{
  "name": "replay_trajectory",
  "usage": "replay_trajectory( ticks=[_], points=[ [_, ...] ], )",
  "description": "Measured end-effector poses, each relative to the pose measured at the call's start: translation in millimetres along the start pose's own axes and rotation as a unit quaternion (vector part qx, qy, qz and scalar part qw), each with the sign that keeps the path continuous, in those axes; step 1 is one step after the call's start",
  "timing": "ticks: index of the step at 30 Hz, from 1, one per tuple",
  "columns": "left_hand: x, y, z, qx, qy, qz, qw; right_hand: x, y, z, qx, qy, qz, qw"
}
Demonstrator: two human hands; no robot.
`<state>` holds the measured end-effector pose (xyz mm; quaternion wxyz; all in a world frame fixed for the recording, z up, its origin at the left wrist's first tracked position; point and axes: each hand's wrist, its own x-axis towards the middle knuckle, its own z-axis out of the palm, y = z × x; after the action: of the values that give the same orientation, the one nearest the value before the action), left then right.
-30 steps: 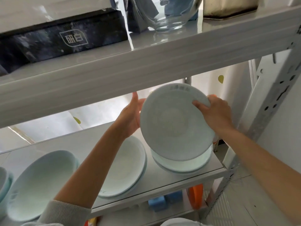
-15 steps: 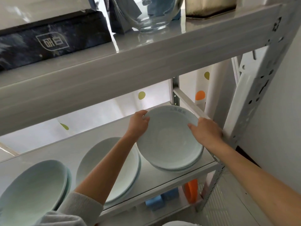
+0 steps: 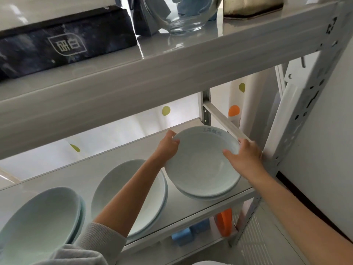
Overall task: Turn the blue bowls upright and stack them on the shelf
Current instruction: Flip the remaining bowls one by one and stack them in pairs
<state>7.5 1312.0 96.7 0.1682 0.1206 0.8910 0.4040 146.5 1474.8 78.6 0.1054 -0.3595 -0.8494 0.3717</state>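
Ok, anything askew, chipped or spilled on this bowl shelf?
Nothing stands out. The top bowl, gripped by the left hand and right hand, sits upright on the lower bowl at the right end of the shelf. The middle stack and left stack look intact; no chips or spills visible.

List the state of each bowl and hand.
Pale blue ceramic bowl at the right: upright, gripped at its rim, nested on top.
Bowl beneath it: upright.
Middle pair of pale blue bowls: upright, nested.
Left pair of pale blue bowls: upright, nested.
Left hand: grips the rim.
Right hand: grips the rim.
Clear glass bowl above: upright.
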Motion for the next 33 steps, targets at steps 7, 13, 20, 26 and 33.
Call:
replay_trajectory(
  ticks=[7, 13, 20, 26, 33],
  points=[
    [9, -5, -1, -0.042, -0.034, -0.032, 0.998, -64, 12, 6, 0.504, -0.192, 0.26, 0.801],
    [15, -14, -4, -0.082, 0.003, -0.043, 0.996, -49, 1, 5, 0.553, -0.181, 0.252, 0.773],
    [17, -22, -30, -0.24, 0.033, -0.12, 0.963, -22, -38, 18, 0.618, -0.157, 0.211, 0.741],
    [19, -34, -52, -0.211, -0.049, -0.137, 0.967, -12, -48, 40, 0.616, -0.155, 0.249, 0.731],
    [15, -24, -65, -0.331, -0.074, -0.205, 0.918, -15, -60, 50, 0.677, -0.167, 0.24, 0.676]
  ],
)
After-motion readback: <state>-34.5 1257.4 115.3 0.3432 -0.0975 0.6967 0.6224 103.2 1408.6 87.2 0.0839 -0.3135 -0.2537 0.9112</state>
